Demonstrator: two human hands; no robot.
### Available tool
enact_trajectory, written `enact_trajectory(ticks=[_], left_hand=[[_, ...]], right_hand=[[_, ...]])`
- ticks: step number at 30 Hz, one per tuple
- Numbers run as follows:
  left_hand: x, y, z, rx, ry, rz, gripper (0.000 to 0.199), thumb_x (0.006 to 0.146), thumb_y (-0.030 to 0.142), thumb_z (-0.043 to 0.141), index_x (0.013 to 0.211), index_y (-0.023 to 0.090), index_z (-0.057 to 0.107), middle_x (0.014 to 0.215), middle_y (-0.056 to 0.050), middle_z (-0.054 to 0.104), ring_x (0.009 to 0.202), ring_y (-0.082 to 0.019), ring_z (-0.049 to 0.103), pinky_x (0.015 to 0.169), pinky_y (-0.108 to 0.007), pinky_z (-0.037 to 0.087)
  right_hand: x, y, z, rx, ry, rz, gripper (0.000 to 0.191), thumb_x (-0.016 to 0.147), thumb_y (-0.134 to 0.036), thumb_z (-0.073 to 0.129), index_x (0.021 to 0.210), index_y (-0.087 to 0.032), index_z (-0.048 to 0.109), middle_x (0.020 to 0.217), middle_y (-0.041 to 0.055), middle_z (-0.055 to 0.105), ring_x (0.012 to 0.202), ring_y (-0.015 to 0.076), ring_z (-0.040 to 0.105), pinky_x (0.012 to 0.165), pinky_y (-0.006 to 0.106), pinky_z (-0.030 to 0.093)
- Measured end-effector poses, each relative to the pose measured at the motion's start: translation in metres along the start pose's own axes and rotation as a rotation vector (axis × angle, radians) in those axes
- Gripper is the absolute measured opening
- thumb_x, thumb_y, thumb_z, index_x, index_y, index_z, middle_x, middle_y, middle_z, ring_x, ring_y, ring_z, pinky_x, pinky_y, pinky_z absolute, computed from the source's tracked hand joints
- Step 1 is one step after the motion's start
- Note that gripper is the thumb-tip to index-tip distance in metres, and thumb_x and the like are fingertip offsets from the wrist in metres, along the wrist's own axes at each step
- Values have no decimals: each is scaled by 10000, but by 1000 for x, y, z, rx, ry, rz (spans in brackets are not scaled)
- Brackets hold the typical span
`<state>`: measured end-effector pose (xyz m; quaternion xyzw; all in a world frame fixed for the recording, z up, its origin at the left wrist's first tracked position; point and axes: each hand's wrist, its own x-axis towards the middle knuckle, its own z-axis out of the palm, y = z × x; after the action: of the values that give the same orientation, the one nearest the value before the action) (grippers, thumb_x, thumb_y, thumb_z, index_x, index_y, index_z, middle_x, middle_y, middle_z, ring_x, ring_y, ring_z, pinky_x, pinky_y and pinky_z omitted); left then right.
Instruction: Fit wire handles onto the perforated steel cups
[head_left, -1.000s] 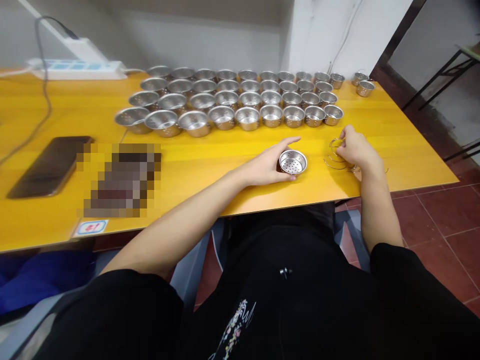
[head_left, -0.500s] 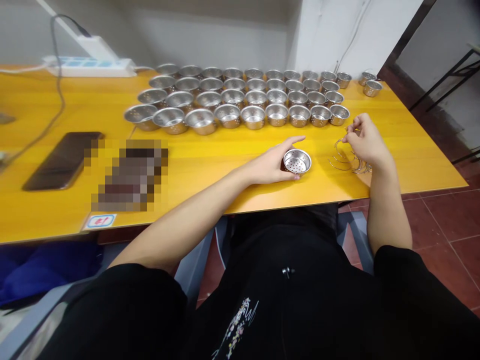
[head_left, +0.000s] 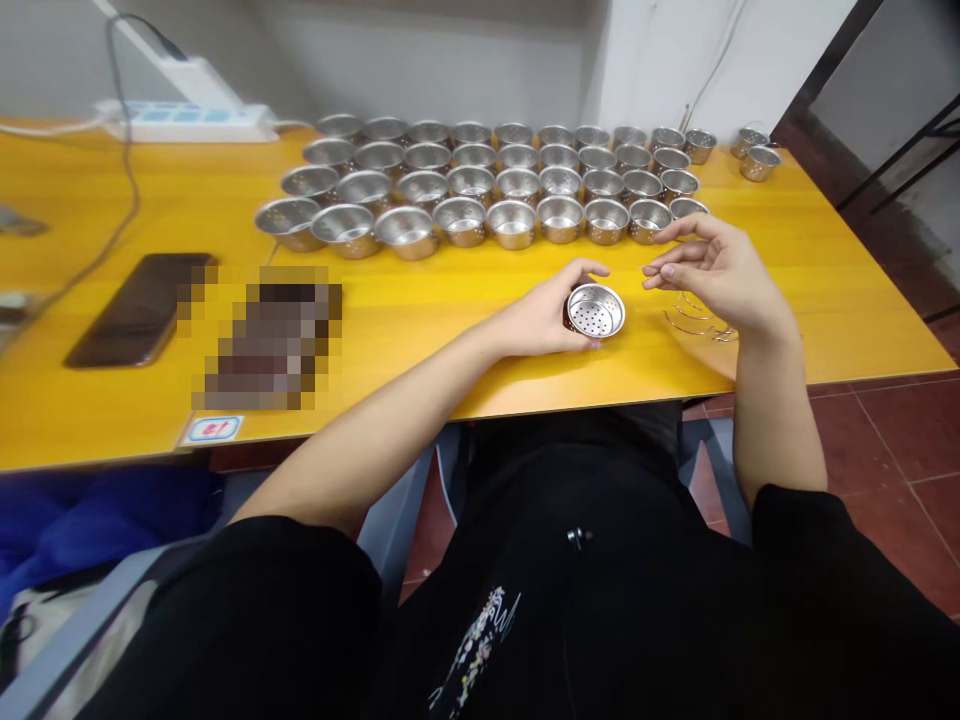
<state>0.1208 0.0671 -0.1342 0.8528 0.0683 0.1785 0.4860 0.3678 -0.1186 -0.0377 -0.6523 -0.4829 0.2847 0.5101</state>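
My left hand [head_left: 536, 312] is curled around a small round metal cup [head_left: 596, 312] with a perforated bottom, its mouth facing up towards me. Fingers lie along the far side and the thumb along the near side. To the right, my right hand [head_left: 712, 270] is raised above the table, thumb and fingertips brought together in a pinch. Whatever is between those fingertips is too thin to make out. Below that palm lie several thin curved metal wires [head_left: 697, 328], partly hidden by the hand and wrist.
Several rows of similar perforated cups [head_left: 512, 225] stand across the back of the yellow table [head_left: 420, 330]. A few more cups [head_left: 760, 163] are at the back right. A dark phone [head_left: 139, 310], a blurred-out item [head_left: 262, 350] and a power strip [head_left: 187, 122] are on the left.
My right hand has lifted off the pile of wires and moved left towards the cup. My left hand still holds the cup in nearly the same place. The view has shifted slightly.
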Motion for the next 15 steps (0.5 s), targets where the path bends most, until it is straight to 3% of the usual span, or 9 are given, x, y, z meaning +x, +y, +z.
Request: enact_trajectory(ticks=[3, 7, 11, 15], left_hand=[[0, -2, 0, -96, 14, -10, 1085, 745, 576, 1157, 1636, 247, 633, 1726, -188, 746, 1552, -426, 788, 1392, -575, 621], [0, 0, 0, -142, 18, 0, 1064, 763, 515, 1123, 1673, 229, 652, 1667, -184, 775, 1480, -412, 813, 1335, -577, 659], [1, 3, -5, -19, 48, 45, 1028, 793, 451, 1067, 1736, 229, 722, 1698, -180, 759, 1553, -445, 773, 1464, -646, 580], [3, -2, -9, 44, 48, 46, 1102, 772, 483, 1109, 1791, 267, 749, 1653, -172, 760, 1592, -469, 743, 1521, -711, 524]], right_hand=[[0, -2, 5, 9, -11, -3, 472, 924, -257, 1079, 1234, -314, 728, 1060, 35, 801, 1101, 318, 915, 1067, 535, 828], [-3, -4, 10, 28, -4, -61, 432, 934, -319, 1094, 1187, -309, 745, 1130, 65, 816, 1268, 354, 909, 1131, 533, 817], [-3, -2, 14, 23, -35, -103, 370, 926, -421, 1101, 1092, -293, 797, 1123, 89, 845, 1313, 397, 919, 1144, 555, 804], [0, 7, 17, 13, -34, -89, 413, 929, -514, 1118, 1079, -302, 796, 1121, 103, 874, 1184, 388, 924, 943, 531, 808]])
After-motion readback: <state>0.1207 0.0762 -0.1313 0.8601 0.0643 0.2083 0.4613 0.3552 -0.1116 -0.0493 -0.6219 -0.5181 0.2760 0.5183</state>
